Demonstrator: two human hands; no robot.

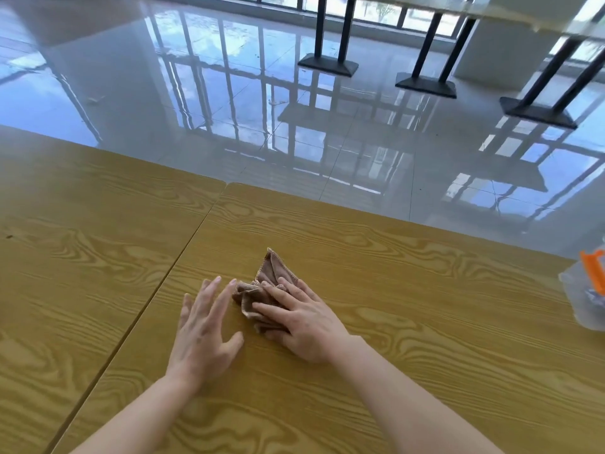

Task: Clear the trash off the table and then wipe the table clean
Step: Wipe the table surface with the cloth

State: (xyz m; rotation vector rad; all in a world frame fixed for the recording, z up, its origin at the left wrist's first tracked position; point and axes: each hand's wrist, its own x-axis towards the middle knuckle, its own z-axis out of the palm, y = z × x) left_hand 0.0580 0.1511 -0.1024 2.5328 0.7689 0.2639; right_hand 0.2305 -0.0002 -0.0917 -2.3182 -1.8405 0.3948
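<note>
A crumpled brown cloth (270, 276) lies on the yellow wood-grain table (409, 306), near its middle. My right hand (302, 322) presses flat on the cloth's near part, fingers spread over it. My left hand (204, 326) hovers or rests just left of the cloth, fingers apart, its fingertips nearly touching the cloth's edge and holding nothing. A clear plastic bag with an orange strip (587, 290) sits at the table's right edge, partly cut off by the frame.
A second wood-grain table (82, 257) butts against the left side, with a dark seam between the two. Beyond the far edge is a glossy tiled floor (229, 93). Black table legs with flat bases (329, 63) stand at the back right.
</note>
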